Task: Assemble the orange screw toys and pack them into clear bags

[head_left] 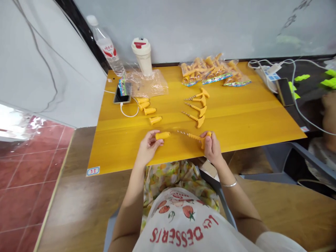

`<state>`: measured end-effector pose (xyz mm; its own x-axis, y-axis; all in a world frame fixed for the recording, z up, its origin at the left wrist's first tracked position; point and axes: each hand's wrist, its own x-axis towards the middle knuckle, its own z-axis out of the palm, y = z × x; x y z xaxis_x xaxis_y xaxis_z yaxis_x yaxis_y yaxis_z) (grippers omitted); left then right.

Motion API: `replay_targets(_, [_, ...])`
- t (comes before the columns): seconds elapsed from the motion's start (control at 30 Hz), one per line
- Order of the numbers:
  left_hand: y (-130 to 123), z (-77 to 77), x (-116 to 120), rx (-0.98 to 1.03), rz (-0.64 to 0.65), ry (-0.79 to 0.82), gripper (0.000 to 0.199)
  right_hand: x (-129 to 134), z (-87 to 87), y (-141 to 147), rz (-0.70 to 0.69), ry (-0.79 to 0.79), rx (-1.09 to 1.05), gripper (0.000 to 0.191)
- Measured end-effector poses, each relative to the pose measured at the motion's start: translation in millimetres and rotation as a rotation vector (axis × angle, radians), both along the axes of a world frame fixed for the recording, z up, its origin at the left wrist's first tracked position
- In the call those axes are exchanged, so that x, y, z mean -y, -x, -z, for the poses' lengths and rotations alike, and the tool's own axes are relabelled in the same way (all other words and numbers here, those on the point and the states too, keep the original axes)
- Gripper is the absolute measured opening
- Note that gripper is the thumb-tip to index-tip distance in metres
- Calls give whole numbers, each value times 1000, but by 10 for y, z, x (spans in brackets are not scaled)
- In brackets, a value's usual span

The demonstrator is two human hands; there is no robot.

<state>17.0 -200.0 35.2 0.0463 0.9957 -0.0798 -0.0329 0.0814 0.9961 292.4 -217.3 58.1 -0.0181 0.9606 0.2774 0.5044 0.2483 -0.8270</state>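
My left hand (150, 146) pinches an orange tapered sleeve (163, 135), its narrower end facing right. My right hand (212, 147) grips the handle of an orange T-handled screw (193, 135); its metal spiral tip points left toward the sleeve, with a gap between them. Both are held low over the near part of the table. Beyond my right hand, several more T-handled screws (198, 120) lie in a column, tips to the left. More orange sleeves (155, 120) lie in a loose column beyond my left hand.
Clear bags of orange parts (210, 70) lie at the back of the yellow table (244, 115). At back left are a water bottle (109, 49), a white cup (143, 57), an empty plastic bag (157, 84) and a cabled phone (123, 93). A person's arm (329, 115) shows at right.
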Motion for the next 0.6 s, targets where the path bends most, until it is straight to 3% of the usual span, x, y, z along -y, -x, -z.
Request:
replay_targets(0.23, [-34,-2,27,12,18,-11,41,-3,-66,45,-122,62,-6,41])
replay_targets(0.37, [-118,-37,71,-48,100,-11,36,2,-39,135,-180,88,-16,41])
replay_targets(0.6, [-185,-60,115,-63,137,-19,36,-9,46,284,-142,305,-349,44])
